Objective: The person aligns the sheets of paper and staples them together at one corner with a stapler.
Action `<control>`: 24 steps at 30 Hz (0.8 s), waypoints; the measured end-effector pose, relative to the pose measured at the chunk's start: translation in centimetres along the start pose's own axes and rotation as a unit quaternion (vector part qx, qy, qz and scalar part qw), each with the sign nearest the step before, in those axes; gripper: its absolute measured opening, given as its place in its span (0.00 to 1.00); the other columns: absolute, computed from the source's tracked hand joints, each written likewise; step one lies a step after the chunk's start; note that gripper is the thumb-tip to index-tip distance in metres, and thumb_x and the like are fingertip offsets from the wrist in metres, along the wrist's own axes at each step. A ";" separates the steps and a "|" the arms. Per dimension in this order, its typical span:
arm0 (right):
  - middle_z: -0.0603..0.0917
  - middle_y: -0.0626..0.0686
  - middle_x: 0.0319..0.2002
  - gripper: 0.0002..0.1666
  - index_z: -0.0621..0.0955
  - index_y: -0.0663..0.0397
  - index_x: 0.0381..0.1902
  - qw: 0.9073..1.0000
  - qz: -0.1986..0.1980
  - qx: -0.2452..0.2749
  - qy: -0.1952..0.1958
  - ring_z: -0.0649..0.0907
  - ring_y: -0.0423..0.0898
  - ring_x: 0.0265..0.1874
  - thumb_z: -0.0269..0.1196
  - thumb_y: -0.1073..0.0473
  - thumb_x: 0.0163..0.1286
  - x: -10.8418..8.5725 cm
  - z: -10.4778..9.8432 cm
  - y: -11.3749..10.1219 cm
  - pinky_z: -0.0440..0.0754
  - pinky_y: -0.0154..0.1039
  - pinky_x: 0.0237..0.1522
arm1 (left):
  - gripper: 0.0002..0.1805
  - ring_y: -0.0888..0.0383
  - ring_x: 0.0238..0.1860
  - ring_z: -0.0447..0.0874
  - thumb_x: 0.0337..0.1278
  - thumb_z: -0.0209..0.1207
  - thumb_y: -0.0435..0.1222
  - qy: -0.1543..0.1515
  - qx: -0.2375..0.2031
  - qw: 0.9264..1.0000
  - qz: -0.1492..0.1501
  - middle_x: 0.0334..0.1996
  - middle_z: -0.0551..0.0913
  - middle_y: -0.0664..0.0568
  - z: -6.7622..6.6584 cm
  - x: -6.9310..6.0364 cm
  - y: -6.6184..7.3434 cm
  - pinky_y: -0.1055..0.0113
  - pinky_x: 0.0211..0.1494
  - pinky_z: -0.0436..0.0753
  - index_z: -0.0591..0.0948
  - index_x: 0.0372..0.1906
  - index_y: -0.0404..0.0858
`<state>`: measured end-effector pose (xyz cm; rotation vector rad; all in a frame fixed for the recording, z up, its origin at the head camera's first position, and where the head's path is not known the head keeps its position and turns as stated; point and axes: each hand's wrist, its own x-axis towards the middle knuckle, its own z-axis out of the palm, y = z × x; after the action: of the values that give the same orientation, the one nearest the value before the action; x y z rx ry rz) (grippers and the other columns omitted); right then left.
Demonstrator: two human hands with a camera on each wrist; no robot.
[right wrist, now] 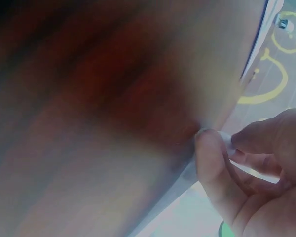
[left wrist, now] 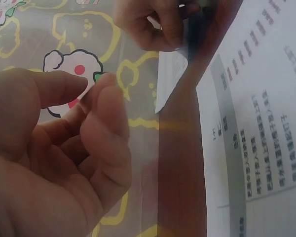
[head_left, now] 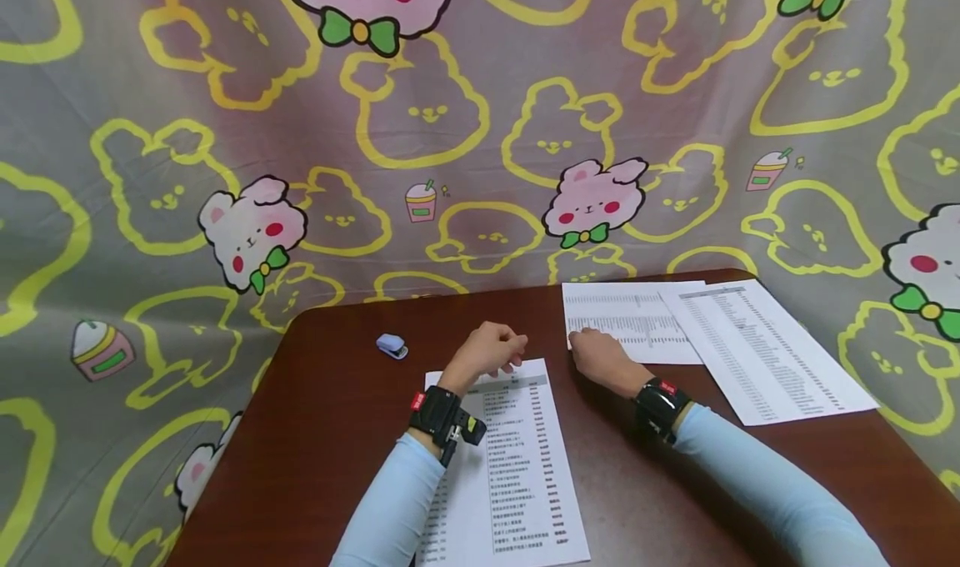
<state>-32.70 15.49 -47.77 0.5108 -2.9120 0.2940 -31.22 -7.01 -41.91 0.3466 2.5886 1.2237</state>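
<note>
My left hand (head_left: 487,352) hovers over the top edge of a printed sheet of paper (head_left: 517,467) in the head view. In the left wrist view its fingers (left wrist: 106,128) are loosely bent with the thumb near them, and nothing shows between them. My right hand (head_left: 603,360) is at the left edge of another printed sheet (head_left: 637,317) at the back. The right wrist view shows its thumb and forefinger pinching a whitish bit, the edge of that paper (right wrist: 227,142). Part of this sheet is hidden behind the hand.
A third printed sheet (head_left: 772,350) overlaps the back sheet on its right. A small light-blue stapler (head_left: 392,346) lies on the dark brown table (head_left: 322,434), left of the hands. Behind the table hangs a patterned cloth (head_left: 480,117).
</note>
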 end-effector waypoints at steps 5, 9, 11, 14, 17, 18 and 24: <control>0.77 0.50 0.21 0.09 0.78 0.56 0.30 0.999 0.002 0.043 0.025 0.74 0.44 0.19 0.56 0.63 0.71 -0.5 0.0 0.2 0.68 0.37 0.21 | 0.24 0.55 0.25 0.85 0.71 0.52 0.49 -0.038 -0.006 0.999 -0.019 0.27 0.87 0.46 1.5 0.8 0.1 0.66 0.26 0.80 0.85 0.41 0.31; 0.76 0.48 0.20 0.07 0.79 0.54 0.30 0.996 -0.011 0.076 0.052 0.72 0.42 0.19 0.58 0.63 0.70 -1.1 -0.2 0.0 0.67 0.36 0.24 | 0.28 0.58 0.20 0.83 0.71 0.50 0.50 -0.062 -0.057 0.995 -0.043 0.26 0.87 0.44 3.0 1.9 0.0 0.67 0.23 0.79 0.84 0.41 0.27; 0.75 0.47 0.20 0.07 0.79 0.53 0.30 0.993 -0.017 0.096 0.064 0.72 0.41 0.20 0.58 0.62 0.69 -1.5 -0.5 0.0 0.68 0.35 0.25 | 0.29 0.59 0.19 0.82 0.71 0.49 0.51 -0.064 -0.089 0.992 -0.059 0.25 0.87 0.43 3.9 2.5 0.0 0.68 0.21 0.78 0.83 0.42 0.26; 0.75 0.45 0.21 0.07 0.80 0.52 0.30 0.989 -0.017 0.131 0.068 0.72 0.39 0.20 0.59 0.60 0.68 -2.3 -0.9 -0.1 0.68 0.34 0.25 | 0.30 0.60 0.16 0.80 0.71 0.49 0.52 -0.048 -0.120 0.988 -0.082 0.23 0.86 0.43 4.9 3.3 -0.2 0.70 0.18 0.76 0.81 0.43 0.24; 0.75 0.43 0.20 0.08 0.82 0.51 0.31 0.985 -0.011 0.158 0.064 0.72 0.38 0.19 0.59 0.58 0.69 -3.2 -1.4 -0.3 0.68 0.33 0.24 | 0.30 0.61 0.15 0.80 0.71 0.49 0.51 -0.032 -0.133 0.986 -0.101 0.22 0.86 0.44 5.5 3.9 -0.6 0.71 0.16 0.75 0.80 0.43 0.24; 0.75 0.43 0.20 0.08 0.82 0.51 0.30 0.984 -0.011 0.165 0.063 0.72 0.37 0.19 0.59 0.57 0.69 -3.4 -1.6 -0.3 0.67 0.32 0.23 | 0.29 0.61 0.15 0.80 0.71 0.50 0.51 -0.029 -0.139 0.984 -0.104 0.22 0.86 0.44 5.6 4.1 -0.7 0.71 0.16 0.75 0.80 0.43 0.25; 0.72 0.41 0.16 0.16 0.77 0.47 0.22 0.978 -0.005 0.199 0.069 0.70 0.36 0.15 0.58 0.53 0.72 -4.8 -2.4 0.3 0.65 0.32 0.20 | 0.25 0.60 0.19 0.84 0.69 0.50 0.48 -0.027 -0.213 0.968 -0.128 0.26 0.88 0.43 5.3 5.4 -1.0 0.71 0.18 0.77 0.78 0.47 0.26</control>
<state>-28.04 17.78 -46.48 0.5337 -2.7170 0.8847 -34.67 -2.09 -46.63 -0.0391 2.1593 1.5905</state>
